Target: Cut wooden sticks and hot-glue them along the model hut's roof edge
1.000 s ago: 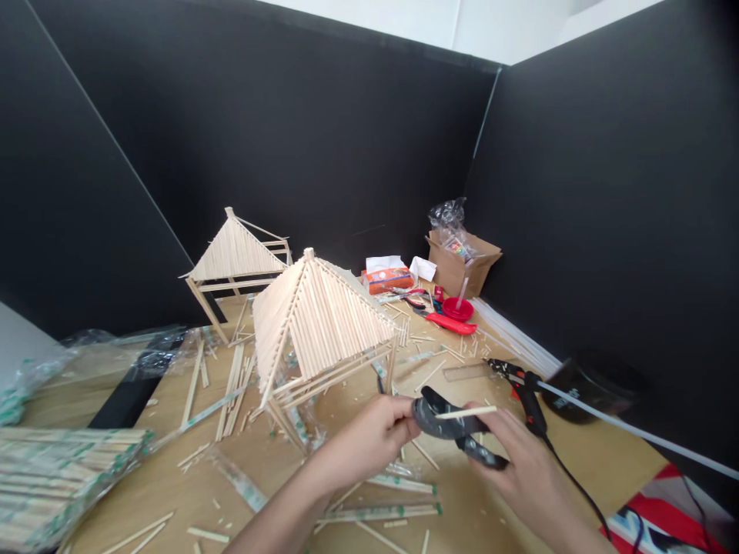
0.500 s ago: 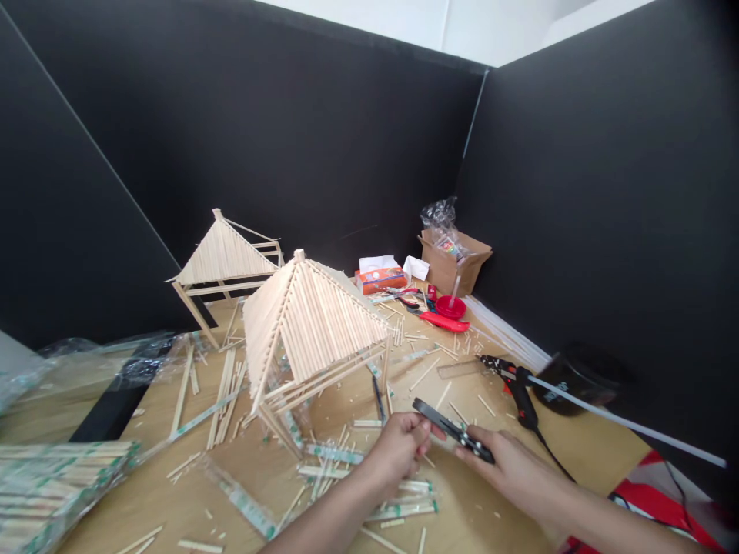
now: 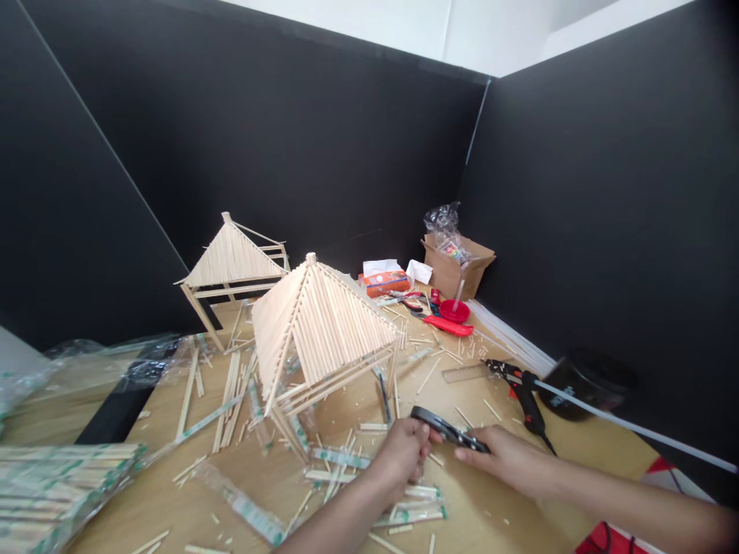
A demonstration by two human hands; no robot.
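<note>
While our right hand (image 3: pixel 502 454) grips a dark hand tool (image 3: pixel 443 428) above the front of the table, our left hand (image 3: pixel 404 446) is curled closed against the tool's far end, and we cannot tell whether its fingers pinch anything. We work over a brown tabletop (image 3: pixel 479 512) strewn with cut wooden sticks and small offcuts. Just beyond our left hand we have a model hut (image 3: pixel 340 327), upright on stick legs under a pointed roof of close-set sticks; behind it, to the left, stands a second hut (image 3: pixel 231 261) with part of its roof frame bare. At our near left lies a bundle of sticks (image 3: pixel 63 492) in clear plastic, with a black strip (image 3: pixel 124 404) just behind it. Toward the back corner we see an orange tissue pack (image 3: pixel 386 282), an open cardboard box (image 3: pixel 453 269) topped with a clear plastic bag (image 3: pixel 443 218), a red dish (image 3: pixel 454 311) and a red-handled tool (image 3: pixel 450 326). To our right a glue gun (image 3: pixel 525 396) lies beside a black tub (image 3: pixel 589 385), a long white rod reaching out behind it. Black panels (image 3: pixel 323 138) meet at a corner around us, and a white wall (image 3: pixel 369 23) shows above them.
</note>
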